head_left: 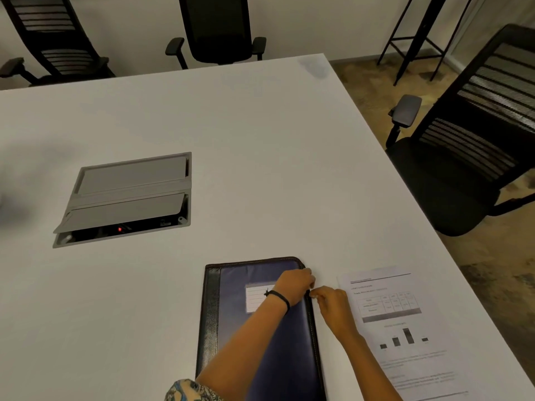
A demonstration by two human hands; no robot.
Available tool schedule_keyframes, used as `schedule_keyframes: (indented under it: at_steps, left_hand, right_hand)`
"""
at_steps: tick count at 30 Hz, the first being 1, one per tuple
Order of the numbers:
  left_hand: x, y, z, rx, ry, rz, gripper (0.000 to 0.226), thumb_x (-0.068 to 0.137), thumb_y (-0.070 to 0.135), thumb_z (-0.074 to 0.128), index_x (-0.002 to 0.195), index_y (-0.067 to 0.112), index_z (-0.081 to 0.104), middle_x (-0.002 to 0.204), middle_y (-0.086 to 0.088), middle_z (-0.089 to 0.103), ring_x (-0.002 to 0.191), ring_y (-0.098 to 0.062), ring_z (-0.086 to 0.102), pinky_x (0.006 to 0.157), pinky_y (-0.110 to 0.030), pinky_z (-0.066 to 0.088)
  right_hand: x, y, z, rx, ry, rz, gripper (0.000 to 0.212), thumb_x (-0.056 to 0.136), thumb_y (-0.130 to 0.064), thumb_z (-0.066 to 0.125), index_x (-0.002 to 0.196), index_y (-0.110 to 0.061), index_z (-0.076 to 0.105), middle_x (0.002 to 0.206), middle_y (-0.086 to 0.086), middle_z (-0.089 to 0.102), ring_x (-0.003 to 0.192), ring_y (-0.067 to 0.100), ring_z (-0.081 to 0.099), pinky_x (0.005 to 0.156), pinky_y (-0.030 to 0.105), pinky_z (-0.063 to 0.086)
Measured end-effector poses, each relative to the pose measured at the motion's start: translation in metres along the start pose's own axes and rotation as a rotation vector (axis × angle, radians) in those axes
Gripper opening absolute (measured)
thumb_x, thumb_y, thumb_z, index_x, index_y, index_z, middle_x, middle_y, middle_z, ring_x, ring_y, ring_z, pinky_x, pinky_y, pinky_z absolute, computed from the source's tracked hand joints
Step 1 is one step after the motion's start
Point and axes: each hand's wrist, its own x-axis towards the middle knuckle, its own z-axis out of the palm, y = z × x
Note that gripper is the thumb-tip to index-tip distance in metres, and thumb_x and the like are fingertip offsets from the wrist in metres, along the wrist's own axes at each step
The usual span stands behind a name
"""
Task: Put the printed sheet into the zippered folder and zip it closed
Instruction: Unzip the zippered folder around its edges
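Folder not open yet, so task was at the very start. Zippered folder [295,345] lay flat & closed on the white table [260,169], near the front edge. Printed sheet [405,328] lay face up just beside it on the right, not touching as far as could be seen. Left hand [295,286] sat on the cover near the top right corner, fingers curled over the zip edge [316,337], gripping/holding the folder down. Right hand [333,306] was closed in a pinch at that same edge, prob. on the zip pull, which was hidden under the fingertips so couldn't confirm. Risks, as judged: right forearm lay over the sheet, so dragging the zip toward the body could sweep or crease the paper, or push it toward the table's right edge. If left hand's hold was too light, folder could slide w/ the pull instead of unzipping. Pull could snag at the rounded corner. Later, a sheet corner sticking out could get caught in the teeth when zipping shut.
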Motion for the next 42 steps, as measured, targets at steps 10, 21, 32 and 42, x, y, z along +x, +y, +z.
schedule_keyframes:
  at_steps: [10, 21, 32, 42]
  left_hand:
    - [0.003, -0.003, 0.0, 0.013, -0.02, 0.014, 0.022, 0.091, -0.005, 0.048, 0.107, -0.001, 0.062, 0.123, -0.017, 0.051, 0.101, -0.034, 0.058, 0.085, -0.041, 0.049]
    - [0.005, -0.005, 0.003, 0.017, -0.001, -0.043, 0.028, 0.09, -0.012, 0.042, 0.108, -0.001, 0.06, 0.123, -0.017, 0.05, 0.103, -0.034, 0.058, 0.089, -0.04, 0.051]
    - [-0.042, 0.046, 0.025, 0.174, -0.25, 0.08, 0.027, 0.099, 0.009, 0.041, 0.12, -0.001, 0.055, 0.127, -0.021, 0.05, 0.106, -0.039, 0.059, 0.086, -0.046, 0.05]
    - [-0.051, 0.05, 0.023, 0.069, -0.155, -0.026, 0.026, 0.091, -0.009, 0.047, 0.11, -0.005, 0.063, 0.127, -0.02, 0.052, 0.106, -0.039, 0.059, 0.095, -0.044, 0.05]
  right_hand:
    - [-0.002, 0.001, -0.004, -0.044, -0.106, -0.035, 0.015, 0.087, -0.003, 0.058, 0.093, -0.004, 0.072, 0.098, 0.014, 0.073, 0.09, 0.025, 0.066, 0.085, 0.032, 0.054]
    - [-0.059, 0.023, -0.007, -0.006, -0.299, -0.037, 0.018, 0.089, -0.007, 0.057, 0.1, -0.007, 0.071, 0.102, 0.013, 0.071, 0.093, 0.021, 0.066, 0.088, 0.02, 0.051]
    - [-0.066, 0.016, 0.0, 0.008, -0.218, 0.063, 0.023, 0.093, -0.004, 0.047, 0.108, 0.004, 0.062, 0.113, 0.019, 0.065, 0.102, 0.028, 0.062, 0.085, 0.017, 0.043]
    - [-0.077, 0.016, 0.0, 0.056, -0.207, 0.103, 0.02, 0.091, -0.008, 0.052, 0.099, 0.0, 0.068, 0.105, 0.017, 0.069, 0.097, 0.026, 0.064, 0.077, 0.011, 0.044]
